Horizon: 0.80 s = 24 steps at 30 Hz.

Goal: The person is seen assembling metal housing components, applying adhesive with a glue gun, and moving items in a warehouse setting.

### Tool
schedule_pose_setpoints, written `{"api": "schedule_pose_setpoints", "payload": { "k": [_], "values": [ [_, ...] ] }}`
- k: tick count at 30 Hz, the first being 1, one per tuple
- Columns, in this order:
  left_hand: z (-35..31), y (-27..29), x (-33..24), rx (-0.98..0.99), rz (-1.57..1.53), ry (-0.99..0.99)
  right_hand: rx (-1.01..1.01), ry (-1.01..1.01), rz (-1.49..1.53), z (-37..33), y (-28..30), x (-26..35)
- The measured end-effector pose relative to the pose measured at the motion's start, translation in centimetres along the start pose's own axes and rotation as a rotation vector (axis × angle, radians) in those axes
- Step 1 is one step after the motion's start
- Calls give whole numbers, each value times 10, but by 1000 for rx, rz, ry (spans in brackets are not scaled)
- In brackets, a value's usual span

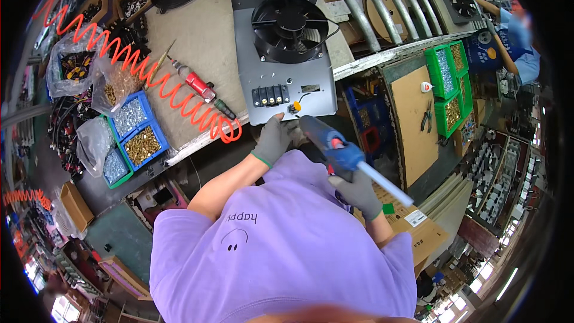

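Observation:
My right hand (pixel 360 194), in a grey glove, grips a blue glue gun (pixel 342 151) with a long whitish glue stick (pixel 388 183) out of its rear. The gun's nozzle end points at the near edge of a grey metal panel (pixel 251 72). At that edge is my gloved left hand (pixel 275 140), thumb up and fingers curled; what they hold is hidden. Just above sits a small orange-yellow part (pixel 294 107) with a dark wire. A black terminal block (pixel 270 96) and a black fan (pixel 290 29) are mounted on the panel.
Left of the panel lie a red power screwdriver (pixel 197 84) and a coiled orange air hose (pixel 179 100). Blue bins (pixel 154 121) hold screws. On the right, pliers (pixel 426 116) and a small white bottle (pixel 426 87) lie beside green bins (pixel 439 98). Another person (pixel 520 48) works far right.

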<state>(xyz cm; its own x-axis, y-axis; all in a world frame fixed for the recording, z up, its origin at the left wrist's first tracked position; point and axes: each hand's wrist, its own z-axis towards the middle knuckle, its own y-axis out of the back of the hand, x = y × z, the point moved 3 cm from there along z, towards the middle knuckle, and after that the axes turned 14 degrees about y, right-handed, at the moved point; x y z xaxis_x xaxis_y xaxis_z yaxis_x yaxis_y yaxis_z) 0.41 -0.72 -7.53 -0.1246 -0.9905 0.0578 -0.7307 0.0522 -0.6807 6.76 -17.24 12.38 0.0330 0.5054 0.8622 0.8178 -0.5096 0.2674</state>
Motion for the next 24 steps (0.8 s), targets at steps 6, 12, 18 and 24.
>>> {"api": "schedule_pose_setpoints", "payload": {
  "k": [6, 12, 18, 24],
  "values": [
    [-8, 16, -13, -57, -11, -104, -477, 276, 395, 9, 91, -51],
    [-54, 15, -27, -205, 74, -386, -1036, 140, 866, 38, 209, -194],
    [-142, -1, -35, -336, 263, -913, -723, 169, 1044, 1, 288, -299],
    [-202, -69, -48, -1158, 539, -1712, -1017, -175, 444, -31, 334, -363]
  ]
}}
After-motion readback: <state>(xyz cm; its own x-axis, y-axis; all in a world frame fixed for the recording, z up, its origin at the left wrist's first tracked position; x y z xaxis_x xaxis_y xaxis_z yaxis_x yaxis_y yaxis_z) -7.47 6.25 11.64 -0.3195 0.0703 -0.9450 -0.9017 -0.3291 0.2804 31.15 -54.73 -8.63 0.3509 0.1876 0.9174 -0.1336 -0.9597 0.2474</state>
